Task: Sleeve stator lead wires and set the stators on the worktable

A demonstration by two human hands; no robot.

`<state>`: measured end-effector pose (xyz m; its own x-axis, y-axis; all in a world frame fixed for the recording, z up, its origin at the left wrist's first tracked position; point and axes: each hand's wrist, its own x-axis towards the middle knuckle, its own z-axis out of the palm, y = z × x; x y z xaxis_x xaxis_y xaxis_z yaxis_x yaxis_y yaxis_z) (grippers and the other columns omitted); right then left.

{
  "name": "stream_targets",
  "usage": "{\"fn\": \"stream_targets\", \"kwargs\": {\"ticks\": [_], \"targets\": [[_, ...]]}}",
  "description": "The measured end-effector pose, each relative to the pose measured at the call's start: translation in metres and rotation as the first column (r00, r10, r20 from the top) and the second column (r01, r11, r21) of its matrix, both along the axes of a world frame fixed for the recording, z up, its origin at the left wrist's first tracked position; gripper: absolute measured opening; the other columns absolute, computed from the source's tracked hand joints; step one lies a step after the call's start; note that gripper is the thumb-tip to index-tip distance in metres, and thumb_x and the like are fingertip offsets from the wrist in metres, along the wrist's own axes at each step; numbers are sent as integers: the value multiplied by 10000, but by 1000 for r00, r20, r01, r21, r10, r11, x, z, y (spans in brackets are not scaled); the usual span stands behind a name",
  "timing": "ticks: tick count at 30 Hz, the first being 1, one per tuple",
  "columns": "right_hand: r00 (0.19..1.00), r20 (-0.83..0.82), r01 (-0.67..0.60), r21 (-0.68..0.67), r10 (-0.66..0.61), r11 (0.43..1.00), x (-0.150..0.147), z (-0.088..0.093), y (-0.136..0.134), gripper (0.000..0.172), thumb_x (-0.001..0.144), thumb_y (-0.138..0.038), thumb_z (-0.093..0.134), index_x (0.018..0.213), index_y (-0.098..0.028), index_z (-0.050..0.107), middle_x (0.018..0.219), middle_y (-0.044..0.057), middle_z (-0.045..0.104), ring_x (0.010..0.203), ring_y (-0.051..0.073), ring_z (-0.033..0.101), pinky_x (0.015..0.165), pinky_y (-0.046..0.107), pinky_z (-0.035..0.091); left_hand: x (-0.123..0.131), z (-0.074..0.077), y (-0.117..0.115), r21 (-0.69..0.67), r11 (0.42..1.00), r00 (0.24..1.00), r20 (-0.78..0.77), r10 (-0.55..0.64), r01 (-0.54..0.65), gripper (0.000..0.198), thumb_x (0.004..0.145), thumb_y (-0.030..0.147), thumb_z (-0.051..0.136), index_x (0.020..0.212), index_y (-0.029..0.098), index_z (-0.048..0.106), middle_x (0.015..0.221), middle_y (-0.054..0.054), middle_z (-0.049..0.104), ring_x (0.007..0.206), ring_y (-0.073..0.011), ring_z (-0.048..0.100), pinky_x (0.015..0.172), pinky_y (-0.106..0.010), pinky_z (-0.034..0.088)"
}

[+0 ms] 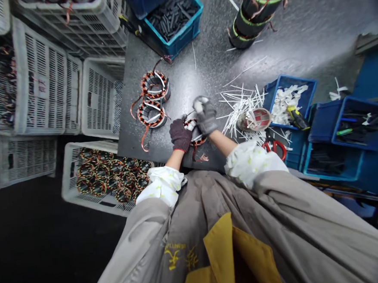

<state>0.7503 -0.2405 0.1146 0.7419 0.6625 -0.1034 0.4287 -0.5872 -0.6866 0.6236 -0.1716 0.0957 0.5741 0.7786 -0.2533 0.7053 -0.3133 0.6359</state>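
Observation:
My left hand (181,134), in a dark maroon knit glove, is closed on the left side of a motor stator (199,141) at the table's near edge. This stator has orange and black windings, and its loose copper leads hang toward me. Over its right side, my right hand (206,118) in a grey glove has its fingers curled. A thin dark strand shows between the two hands; what the right fingers pinch is hidden. Farther left stand two more stators, a far one (168,91) and a nearer one (163,118), each with white strips across its top.
White strips (235,106) lie heaped on the right around a round tub (263,118). Red-handled scissors (278,146), a yellow-black tool (295,117) and blue bins (321,138) are beyond. A blue bin (186,37) holds black sleeves. Stacked stators (243,23) stand behind; a white crate (69,184) holds several more.

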Motion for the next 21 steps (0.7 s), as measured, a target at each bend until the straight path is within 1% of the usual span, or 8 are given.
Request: {"fn": "stream_targets", "kwargs": {"ticks": [2,3,5,6,8,12,17,21], "targets": [[999,37,9,19,-10,1000,-12,6,-44,316,1111,-339,531,1207,-165,777,1410,215,746,1312,352,657,1251,558,499,-17,18,16,80,995,997,50,-65,61,409,1022,415,808,1358,187,761,1481,-196,756,1544,-401,596,1372,-561,393],[996,40,-80,31,79,996,-18,4,-68,208,1039,-387,674,1052,-231,810,1358,164,786,1292,373,679,1257,605,495,-27,27,26,144,987,995,66,-77,66,455,1041,430,785,1423,188,747,1562,-196,720,1607,-390,543,1406,-555,347],[912,53,-410,56,407,911,-33,-9,-110,117,996,-396,744,1001,-345,849,1381,87,810,1398,381,664,1282,678,472,-45,38,47,262,965,997,61,-47,29,510,1083,456,718,1523,198,713,1680,-184,647,1718,-373,410,1460,-561,240],[871,32,-492,50,491,869,-40,-18,-123,100,972,-358,758,952,-367,855,1362,68,824,1374,373,687,1256,689,498,-52,41,57,296,955,999,37,-24,12,520,1096,461,692,1550,208,702,1710,-179,625,1748,-372,362,1473,-583,191],[841,-13,-541,3,541,841,-52,-36,-131,145,960,-315,763,889,-391,865,1346,50,840,1328,371,724,1226,706,530,-60,39,76,309,950,999,-37,-21,31,533,1105,457,662,1585,226,687,1746,-175,599,1763,-381,340,1477,-634,127],[895,-6,-445,-94,446,891,-59,-51,-87,168,990,-298,763,898,-359,889,1431,66,823,1414,398,705,1319,715,463,-59,24,104,301,939,977,-175,-119,168,586,1106,452,633,1649,231,647,1784,-171,561,1733,-387,399,1477,-656,86],[927,51,-367,-79,371,927,-33,-42,1,156,1007,-252,747,1052,-275,894,1600,126,727,1526,412,619,1375,720,377,-48,17,135,344,907,963,-204,-178,241,585,1103,432,618,1659,247,636,1757,-155,598,1722,-370,419,1481,-621,122],[936,61,-345,-44,347,938,-5,-34,54,134,1035,-242,743,1030,-219,876,1630,160,698,1539,387,592,1378,703,370,-22,21,157,334,914,969,-165,-184,230,574,1105,430,613,1647,243,639,1743,-164,609,1729,-380,399,1470,-656,140]]}}
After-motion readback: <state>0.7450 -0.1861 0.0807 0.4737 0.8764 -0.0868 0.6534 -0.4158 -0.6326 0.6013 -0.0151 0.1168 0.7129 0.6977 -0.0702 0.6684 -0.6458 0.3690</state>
